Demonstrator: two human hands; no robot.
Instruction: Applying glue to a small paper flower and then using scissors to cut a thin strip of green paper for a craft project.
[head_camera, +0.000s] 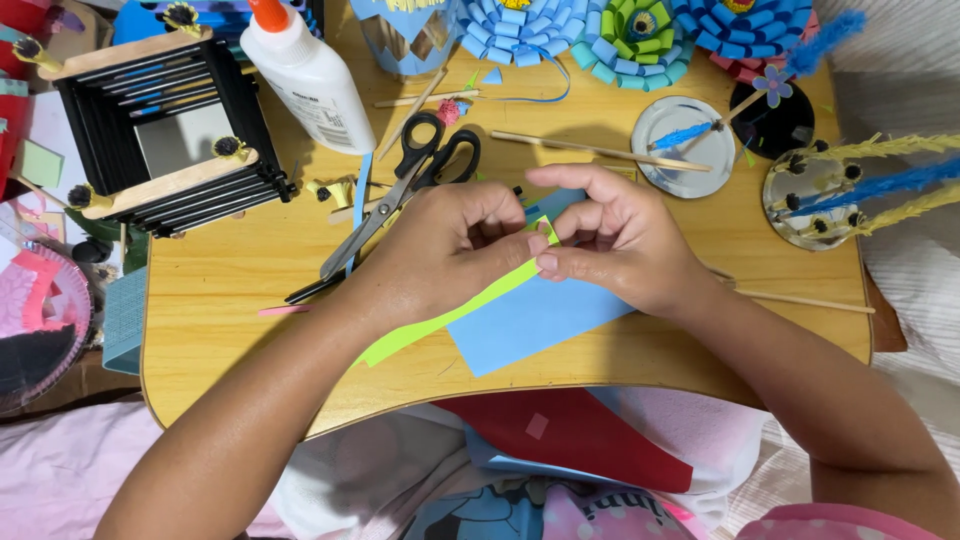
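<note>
Lying over the table's (250, 300) near edge, a red sheet (580, 435) is seen, with a blue sheet (530, 320) just beyond it on the tabletop. At the table's middle, a green strip (450, 315) is pinched at its far end by both hands: the left hand's (450, 245) fingers are curled tight on it, the right hand's (620, 240) thumb and fingertips pressed together. Scissors (400, 190) lie just beyond the left hand. A glue bottle (305, 75) lies tilted near the far edge.

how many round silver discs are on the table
2. One silver disc lies behind the right hand with a blue-tipped stick on it; the other sits at the table's right edge under feathery stems. More may hide under the paper flowers.
</note>
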